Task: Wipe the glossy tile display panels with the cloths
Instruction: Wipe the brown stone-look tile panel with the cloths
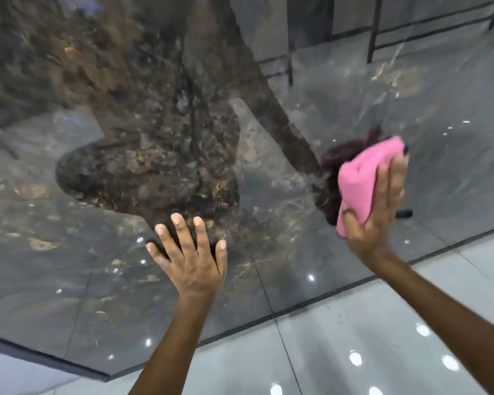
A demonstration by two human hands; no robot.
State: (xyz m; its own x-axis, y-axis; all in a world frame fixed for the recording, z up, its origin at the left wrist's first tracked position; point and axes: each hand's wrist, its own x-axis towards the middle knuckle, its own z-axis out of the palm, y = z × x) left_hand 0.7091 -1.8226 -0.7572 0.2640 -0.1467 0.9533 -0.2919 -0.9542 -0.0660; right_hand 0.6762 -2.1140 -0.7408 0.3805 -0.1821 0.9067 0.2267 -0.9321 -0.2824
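Observation:
A large glossy dark marble tile panel [83,280] fills most of the head view, with brown veining and mirror-like reflections. My right hand [380,206] presses a folded pink cloth [362,178] flat against the panel at the right; the cloth's dark reflection shows just left of it. My left hand [191,252] rests flat on the panel near the lower middle, fingers spread, holding nothing.
The panel's dark bottom edge [268,317] runs diagonally from lower left to right. Below it lies a light grey polished floor [354,337] with ceiling-light reflections. A black metal display frame [372,32] appears at the top right, possibly as a reflection.

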